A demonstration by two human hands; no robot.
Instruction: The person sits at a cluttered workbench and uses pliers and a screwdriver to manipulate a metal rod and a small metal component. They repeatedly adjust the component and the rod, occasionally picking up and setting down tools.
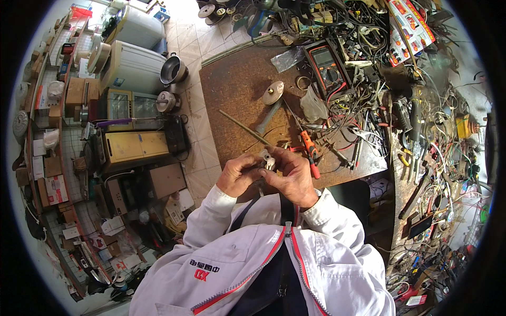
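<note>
Close to my body, over the table's near edge, both hands pinch a small pale metal fitting with a round opening (269, 162). My left hand (237, 176) is closed at its left side, its fingertips partly hidden. From the other side, the thumb and fingers of my right hand (295, 178) are closed around it. A long thin rod (240, 125) slants across the table toward my right fingers; I cannot tell whether it touches them. Beyond lies a round metal disc with a central knob (273, 95), beside a grey handle-like piece (269, 118). An orange-and-black hand tool (309, 146) lies right of my right hand.
A multimeter (329, 68) with leads sits at the back right of the brown wooden table (226, 84). Clear plastic bags (314, 105) and loose hand tools (363, 142) lie near it. Tangled cables (358, 31) crowd the right side. Leftward stand shelves (63, 158) and a pot (173, 70).
</note>
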